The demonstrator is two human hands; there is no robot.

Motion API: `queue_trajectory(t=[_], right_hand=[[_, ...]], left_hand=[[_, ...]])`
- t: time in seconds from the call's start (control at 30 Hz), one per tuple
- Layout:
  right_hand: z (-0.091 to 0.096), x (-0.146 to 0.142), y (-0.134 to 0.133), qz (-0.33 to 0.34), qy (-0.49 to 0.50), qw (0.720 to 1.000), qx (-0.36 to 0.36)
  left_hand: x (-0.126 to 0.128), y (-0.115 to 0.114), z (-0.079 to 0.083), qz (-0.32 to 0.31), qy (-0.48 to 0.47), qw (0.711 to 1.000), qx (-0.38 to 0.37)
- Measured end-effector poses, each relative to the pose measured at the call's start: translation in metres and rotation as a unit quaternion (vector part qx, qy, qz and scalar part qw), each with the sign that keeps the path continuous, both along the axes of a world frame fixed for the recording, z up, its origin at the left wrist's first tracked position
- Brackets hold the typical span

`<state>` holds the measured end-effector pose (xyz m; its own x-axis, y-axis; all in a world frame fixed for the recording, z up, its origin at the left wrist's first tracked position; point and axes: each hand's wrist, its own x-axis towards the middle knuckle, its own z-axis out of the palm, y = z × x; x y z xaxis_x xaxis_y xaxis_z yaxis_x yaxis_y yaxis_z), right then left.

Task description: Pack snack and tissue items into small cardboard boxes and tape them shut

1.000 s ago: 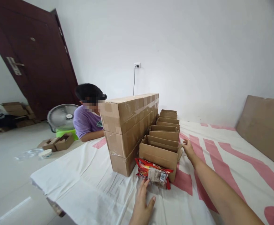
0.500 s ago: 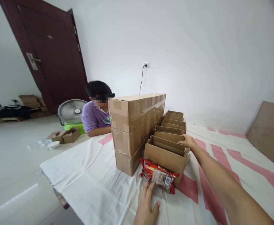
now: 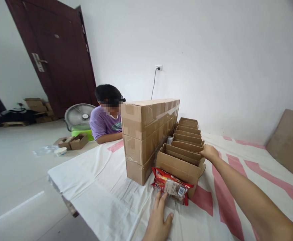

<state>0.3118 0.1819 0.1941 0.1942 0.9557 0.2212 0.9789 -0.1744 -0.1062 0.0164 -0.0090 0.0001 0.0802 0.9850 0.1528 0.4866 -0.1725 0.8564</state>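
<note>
My left hand (image 3: 159,217) lies low on the cloth with its fingers stretched out, fingertips at the lower edge of a red snack packet (image 3: 173,187). The packet leans against the front of the nearest open cardboard box (image 3: 178,167). My right hand (image 3: 210,152) reaches to the right end of the row of open boxes. Its fingers are closed on the edge of the second box (image 3: 186,146), and its fingertips are partly hidden there. Several more open boxes (image 3: 188,132) stand behind, close together.
Taped, closed cartons (image 3: 133,149) form a tall stack left of the row. Beyond it a person (image 3: 103,124) in a purple shirt leans on the cloth-covered surface (image 3: 98,187). A fan (image 3: 80,117) and small boxes (image 3: 78,142) are on the floor. A large cardboard sheet (image 3: 288,144) leans at right.
The whole view has shifted slightly, moving the scene a little right. Both hands keep nearly the same places, the left by the packet and the right at the box edge.
</note>
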Motion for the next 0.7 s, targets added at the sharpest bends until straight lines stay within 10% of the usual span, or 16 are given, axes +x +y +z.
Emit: queue_trajectory(t=[0.23,0.5,0.7], right_hand=[[0.002,-0.002,-0.009,0.087,-0.121,0.984,0.094],[0.005,-0.021,0.024,0.377,-0.275,0.880,0.088],[-0.020,-0.017,0.043,0.400,-0.319,0.854,0.093]], left_hand=[[0.002,-0.003,0.009,-0.002,0.009,1.000,-0.006],[0.000,-0.003,0.005,-0.004,0.012,1.000,-0.008],[-0.002,0.002,0.000,-0.019,0.010,1.000,-0.009]])
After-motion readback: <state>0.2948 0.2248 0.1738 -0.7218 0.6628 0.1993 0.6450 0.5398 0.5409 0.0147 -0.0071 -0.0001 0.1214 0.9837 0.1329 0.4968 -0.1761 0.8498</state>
